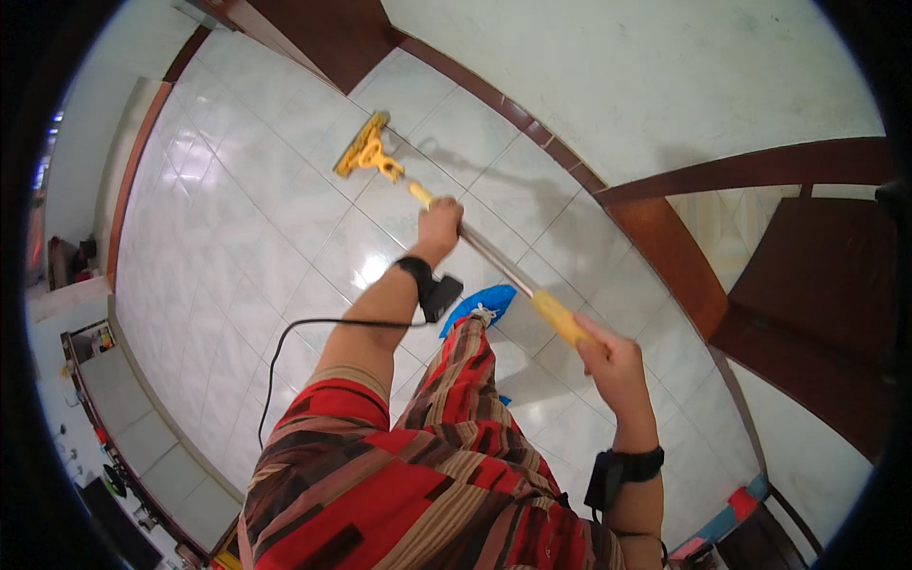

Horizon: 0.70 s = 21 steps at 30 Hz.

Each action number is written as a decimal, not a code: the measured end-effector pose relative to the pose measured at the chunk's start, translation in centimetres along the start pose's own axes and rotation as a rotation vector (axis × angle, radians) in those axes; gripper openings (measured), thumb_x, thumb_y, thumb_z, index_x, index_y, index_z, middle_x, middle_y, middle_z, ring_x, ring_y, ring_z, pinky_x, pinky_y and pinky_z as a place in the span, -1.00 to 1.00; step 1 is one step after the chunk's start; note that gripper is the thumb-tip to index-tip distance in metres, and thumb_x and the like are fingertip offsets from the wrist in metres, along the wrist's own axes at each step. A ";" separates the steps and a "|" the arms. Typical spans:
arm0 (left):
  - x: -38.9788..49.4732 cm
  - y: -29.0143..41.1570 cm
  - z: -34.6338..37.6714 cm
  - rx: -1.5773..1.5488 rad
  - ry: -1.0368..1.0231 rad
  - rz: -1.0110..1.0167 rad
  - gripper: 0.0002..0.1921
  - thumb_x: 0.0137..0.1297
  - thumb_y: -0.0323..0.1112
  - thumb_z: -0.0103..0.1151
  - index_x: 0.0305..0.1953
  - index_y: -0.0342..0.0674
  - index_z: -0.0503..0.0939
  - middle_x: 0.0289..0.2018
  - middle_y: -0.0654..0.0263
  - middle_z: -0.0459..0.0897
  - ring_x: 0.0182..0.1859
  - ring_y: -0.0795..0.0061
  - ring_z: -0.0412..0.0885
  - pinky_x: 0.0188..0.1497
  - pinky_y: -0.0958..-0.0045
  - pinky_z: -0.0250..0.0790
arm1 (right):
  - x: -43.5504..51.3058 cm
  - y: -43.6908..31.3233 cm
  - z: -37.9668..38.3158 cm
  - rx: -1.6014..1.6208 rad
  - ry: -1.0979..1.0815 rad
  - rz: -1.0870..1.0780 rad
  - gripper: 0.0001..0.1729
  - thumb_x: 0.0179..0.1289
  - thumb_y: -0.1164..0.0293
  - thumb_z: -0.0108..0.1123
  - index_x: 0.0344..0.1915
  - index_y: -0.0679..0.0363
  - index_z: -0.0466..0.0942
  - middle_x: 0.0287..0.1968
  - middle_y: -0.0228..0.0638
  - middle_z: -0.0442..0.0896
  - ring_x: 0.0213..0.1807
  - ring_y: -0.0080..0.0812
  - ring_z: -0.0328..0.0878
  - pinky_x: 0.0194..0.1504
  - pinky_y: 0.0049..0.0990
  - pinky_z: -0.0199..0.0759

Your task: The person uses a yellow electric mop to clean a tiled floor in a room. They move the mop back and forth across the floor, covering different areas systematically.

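Note:
A sponge mop with a yellow head (363,151) slants across the view, its metal pole (497,258) running down to the right. My left hand (441,222) is wrapped around the pole's upper part, near the mop head. Lower down, my right hand (609,354) grips the yellow handle sleeve (559,318) at the pole's end. The mop head is over the white tiled floor (285,192); whether the sponge presses on it I cannot tell. Black straps with small boxes circle both my forearms, and a black cable (299,323) loops from the left one.
A brown door (320,35) stands at the top, beside a wall with a dark brown tile skirting (520,120). At right is a dark wooden piece of furniture (805,285). A tiled counter (153,434) runs along the lower left. My foot wears a blue shoe cover (491,303).

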State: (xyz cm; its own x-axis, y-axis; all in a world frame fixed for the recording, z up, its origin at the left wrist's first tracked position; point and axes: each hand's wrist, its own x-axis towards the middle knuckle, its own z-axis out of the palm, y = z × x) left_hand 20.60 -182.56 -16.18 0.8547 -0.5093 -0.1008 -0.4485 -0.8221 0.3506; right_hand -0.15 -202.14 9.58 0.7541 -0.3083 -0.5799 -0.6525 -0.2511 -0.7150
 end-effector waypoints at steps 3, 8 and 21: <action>4.2 -0.1 0.0 -0.074 0.049 0.170 -0.81 -0.18 -0.51 0.11 -0.44 -0.09 0.49 -0.35 0.36 0.50 -0.19 0.25 0.46 -0.25 0.25 0.32 | 2.3 -0.6 -0.5 0.041 0.075 0.011 -0.62 0.09 0.41 0.06 -0.04 0.25 0.47 -0.55 -0.37 0.51 -0.56 -0.63 0.36 -0.48 -0.64 0.27; 6.5 5.2 2.1 0.004 -0.169 0.310 -0.87 -0.17 -0.49 0.10 -0.49 -0.11 0.51 -0.42 0.28 0.51 -0.18 0.23 0.44 -0.17 0.24 0.31 | 0.0 1.1 -3.7 0.156 0.182 0.160 -0.63 0.09 0.43 0.07 -0.05 0.22 0.49 -0.48 -0.40 0.52 -0.54 -0.66 0.33 -0.49 -0.67 0.25; -7.3 26.1 8.4 0.053 -0.539 0.599 -0.83 -0.06 -0.34 0.17 -0.36 -0.16 0.57 -0.30 0.20 0.50 -0.05 0.12 0.34 0.05 -0.02 0.13 | -19.5 14.4 -7.9 0.463 0.535 0.494 -0.55 -0.01 0.42 0.16 -0.06 0.35 0.46 -0.47 -0.39 0.55 -0.66 -0.73 0.25 -0.67 -0.76 0.04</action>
State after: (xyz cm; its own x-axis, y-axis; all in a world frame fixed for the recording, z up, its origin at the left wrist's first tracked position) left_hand 0.49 -202.44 -14.09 0.2282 -0.9087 -0.3495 -0.8137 -0.3751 0.4440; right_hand -24.86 -206.97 13.66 0.1794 -0.7035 -0.6877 -0.7127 0.3890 -0.5838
